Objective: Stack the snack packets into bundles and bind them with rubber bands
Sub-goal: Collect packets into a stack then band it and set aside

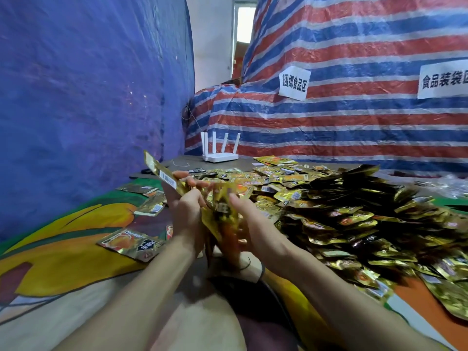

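Snack packets [354, 211]: a large gold heap is spread over the patterned cloth [63, 249], to the right. A small stack [224, 216] is gripped upright between left hand [184, 211] and right hand [250, 221]. One loose packet [130, 243] is laid left.

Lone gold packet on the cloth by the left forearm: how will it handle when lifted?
The packet looks thin and probably light: it lies flat on the cloth. Its glossy foil is likely slippery when stacked. It may flex, like the bunch in the left hand.
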The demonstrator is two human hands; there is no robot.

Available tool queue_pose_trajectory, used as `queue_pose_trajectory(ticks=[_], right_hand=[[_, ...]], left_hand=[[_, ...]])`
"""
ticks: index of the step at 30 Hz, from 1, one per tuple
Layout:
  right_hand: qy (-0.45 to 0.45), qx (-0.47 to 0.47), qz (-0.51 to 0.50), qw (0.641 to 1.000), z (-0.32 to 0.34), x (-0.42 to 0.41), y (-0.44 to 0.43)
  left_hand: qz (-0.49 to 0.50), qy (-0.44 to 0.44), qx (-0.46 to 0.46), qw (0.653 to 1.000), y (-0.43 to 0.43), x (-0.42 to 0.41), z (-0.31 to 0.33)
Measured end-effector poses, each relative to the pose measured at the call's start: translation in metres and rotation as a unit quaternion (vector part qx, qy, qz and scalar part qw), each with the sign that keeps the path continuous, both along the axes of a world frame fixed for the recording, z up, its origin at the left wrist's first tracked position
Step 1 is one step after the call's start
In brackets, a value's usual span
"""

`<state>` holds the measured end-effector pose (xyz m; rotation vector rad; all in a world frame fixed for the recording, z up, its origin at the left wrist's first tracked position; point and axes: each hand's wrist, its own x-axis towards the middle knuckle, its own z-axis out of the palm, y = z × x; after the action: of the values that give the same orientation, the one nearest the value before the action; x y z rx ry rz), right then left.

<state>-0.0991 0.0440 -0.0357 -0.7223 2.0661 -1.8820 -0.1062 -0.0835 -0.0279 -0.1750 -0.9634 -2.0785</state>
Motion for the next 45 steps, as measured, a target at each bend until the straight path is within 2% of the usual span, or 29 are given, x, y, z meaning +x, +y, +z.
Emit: queue_pose_trajectory(ticks=[2,4,5,7,10,12,14,16,18,20,23,25,28,31,35,40,42,45], right_hand=[[0.066,0.003,0.050,0.997,-0.002,0.007,-0.001],[0.116,0.009,0.074,0.990,-0.006,0.010,-0.004],[0.123,0.016,0.076,0.989,-0.007,0.011,-0.005],[0.101,0.011,0.075,0.992,-0.006,0.010,-0.006],[0.065,-0.037,0.103,0.992,-0.007,0.009,-0.003],[0.047,-0.079,0.134,0.987,-0.010,0.012,-0.007],[0.027,-0.122,0.100,0.987,-0.011,0.012,-0.012],[0.007,-0.126,0.076,0.989,-0.010,0.011,-0.013],[-0.011,-0.105,0.099,0.989,-0.008,0.013,-0.008],[-0.017,-0.072,0.108,0.991,-0.008,0.010,-0.001],[-0.018,-0.029,0.075,0.997,-0.007,0.008,0.005],[0.005,-0.005,0.055,0.998,-0.007,0.006,0.007],[0.040,0.021,0.017,0.999,-0.006,-0.002,0.012],[0.041,0.005,-0.024,0.999,-0.009,-0.010,0.016],[0.005,-0.057,-0.077,0.995,-0.012,-0.013,0.013],[0.024,-0.093,-0.111,0.989,-0.016,-0.017,0.013],[0.029,-0.095,-0.101,0.990,-0.017,-0.020,0.014],[0.033,-0.100,-0.072,0.992,-0.020,-0.023,0.017]], left_hand=[[0.043,-0.053,-0.074,0.995,-0.003,0.004,-0.007],[0.068,-0.115,-0.186,0.973,-0.001,0.010,-0.011],[0.075,-0.102,-0.207,0.970,0.002,0.011,-0.010],[0.068,-0.070,-0.179,0.979,0.008,0.010,-0.005],[-0.005,-0.087,-0.124,0.988,0.016,0.014,0.003],[-0.023,-0.116,-0.170,0.978,0.012,0.017,-0.002],[-0.049,-0.155,-0.271,0.949,0.006,0.021,-0.009],[-0.075,-0.183,-0.307,0.931,0.006,0.021,-0.013],[-0.083,-0.146,-0.285,0.944,0.010,0.018,-0.010],[-0.121,-0.127,-0.223,0.959,0.015,0.014,-0.007],[-0.218,-0.146,-0.144,0.954,0.014,0.011,-0.004],[-0.195,-0.164,-0.132,0.958,0.006,0.006,-0.005],[-0.056,-0.213,-0.194,0.956,0.000,0.003,-0.007],[-0.007,-0.272,-0.251,0.929,0.002,0.005,-0.015],[-0.028,-0.314,-0.349,0.882,0.014,0.006,-0.017],[-0.088,-0.279,-0.444,0.847,0.027,0.011,-0.025],[-0.124,-0.279,-0.437,0.846,0.028,0.010,-0.027],[-0.167,-0.263,-0.383,0.870,0.029,0.008,-0.030]])
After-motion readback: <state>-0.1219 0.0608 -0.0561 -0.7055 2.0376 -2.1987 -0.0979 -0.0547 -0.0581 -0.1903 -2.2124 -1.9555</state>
